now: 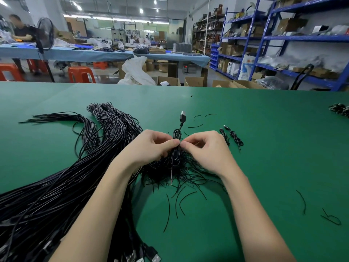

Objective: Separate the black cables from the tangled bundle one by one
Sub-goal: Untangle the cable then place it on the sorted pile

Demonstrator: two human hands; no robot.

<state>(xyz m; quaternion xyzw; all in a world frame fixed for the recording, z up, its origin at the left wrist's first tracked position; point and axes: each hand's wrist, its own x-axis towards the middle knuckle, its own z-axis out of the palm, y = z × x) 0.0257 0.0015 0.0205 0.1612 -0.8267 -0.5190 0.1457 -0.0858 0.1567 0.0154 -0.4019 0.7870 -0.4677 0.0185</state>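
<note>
Fingers (174, 142) of the left hand (151, 146) and of the right hand (204, 148) meet tip to tip at desk centre, both sets curled and pinching the same coiled black USB cable (177, 135). Thumbs and forefingers clamp the coil at its waist. USB-A plug (182, 116) sticks up and away from the hands; a loose tail with a bare tip (171, 178) hangs down toward the camera.

Under and just behind the hands sits a messy pile of short black wire ties (181, 167), strands fanning out over the green desk (264, 157). Single ties lie scattered near it, lower centre (168, 212) and far right (302, 201).

Tangled bundle of long black cables (56, 186) covers the left side of the desk, running from the bottom left corner up to banded ends (102, 110) at upper left. USB plugs (149, 256) of that bundle show at the bottom edge. Left forearm crosses over it.

Two small coiled cables (234, 137) lie just right of the right hand, apart from it. Another dark bundle (340, 109) touches the right frame edge.

Background: blue shelving (283, 38), orange stools (81, 73), cardboard boxes, a person at a far table, blurred.
</note>
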